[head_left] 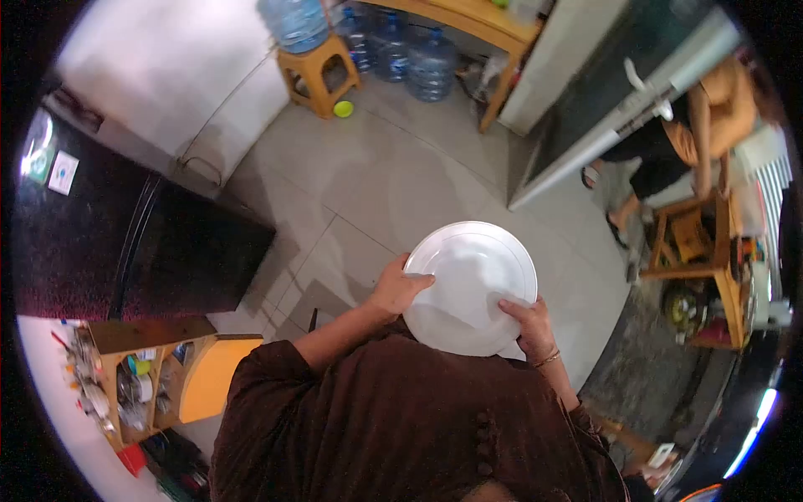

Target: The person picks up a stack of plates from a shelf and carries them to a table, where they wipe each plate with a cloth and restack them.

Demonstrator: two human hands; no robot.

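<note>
One round white plate (468, 289), smooth and glossy, with a thin line circling near its rim, is held in front of a person's soft-textured brown top (368, 410). The left hand (400, 291) grips the plate's left edge, thumb on the upper face, fingers mostly hidden; the right hand (533, 328) holds the lower right edge likewise, a thin bracelet (548, 360) at its wrist. Both are closed narrowly on the rim. Smooth grey floor tiles (368, 184) spread beyond, bounded by a dark boxy fridge (192, 243) at left, a door (598, 96) at right and a wooden bench (460, 15) above bluish plastic bottles (431, 69).
</note>
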